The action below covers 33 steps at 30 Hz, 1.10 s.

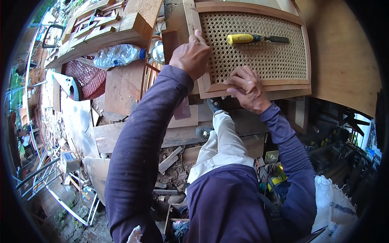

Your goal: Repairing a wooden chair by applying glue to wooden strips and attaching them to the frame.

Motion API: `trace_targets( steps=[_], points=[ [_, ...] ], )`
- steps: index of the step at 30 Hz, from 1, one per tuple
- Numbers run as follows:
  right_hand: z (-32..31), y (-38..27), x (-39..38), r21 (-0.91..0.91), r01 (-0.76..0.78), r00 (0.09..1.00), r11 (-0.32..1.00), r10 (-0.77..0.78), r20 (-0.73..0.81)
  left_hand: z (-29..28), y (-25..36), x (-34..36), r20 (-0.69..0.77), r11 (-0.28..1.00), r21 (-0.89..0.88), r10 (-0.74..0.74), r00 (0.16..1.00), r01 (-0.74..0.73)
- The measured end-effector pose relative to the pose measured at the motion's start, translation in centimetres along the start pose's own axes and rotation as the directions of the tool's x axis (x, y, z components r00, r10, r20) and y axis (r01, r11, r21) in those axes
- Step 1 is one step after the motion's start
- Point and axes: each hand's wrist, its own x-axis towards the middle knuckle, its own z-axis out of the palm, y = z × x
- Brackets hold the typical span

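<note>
Head view: the left hand (191, 57) is at the left side of a wooden frame (287, 82), its forefinger stretched along the edge and its other fingers curled; whether it grips anything underneath, I cannot tell. To its right, the right hand (249, 90) is at the frame's near edge, fingers bent and partly closed toward the thumb; I cannot tell if something small is pinched there. The frame lies ahead of and between the hands, reaching well past the right hand, and holds a woven cane panel (263, 60). A chisel (245, 38) with a yellow and black handle lies on the cane, beyond the right hand, its dark blade pointing right. Left of the left hand are a clear plastic bottle (115, 56) with a blue cap, lying on its side, and a thick wooden beam (97, 40). Farther right of the right hand is a wide wooden board (344, 56).
</note>
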Motion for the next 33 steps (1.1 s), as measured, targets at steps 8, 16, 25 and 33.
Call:
trace_targets(
  steps=[8,16,25,33],
  points=[
    [1.0,-0.4,-0.2,-0.043,0.062,0.997,0.997,-0.063,-0.039,-0.3,0.0,-0.2,0.076,0.999,-0.033,-0.005,0.997,0.007],
    [1.4,0.0,0.0,0.003,0.07,0.997,0.998,-0.069,-0.041,0.3,-0.5,-0.1,0.01,0.999,-0.034,0.002,1.0,-0.001],
    [1.1,0.9,0.2,0.091,0.035,0.999,0.995,-0.037,0.024,-0.2,0.3,-0.4,0.007,0.999,-0.025,-0.021,1.0,0.022],
    [0.6,0.8,1.0,0.131,0.05,0.996,0.99,-0.059,0.067,0.0,0.2,-0.3,0.004,0.998,-0.026,-0.055,0.998,0.056]
  ],
)
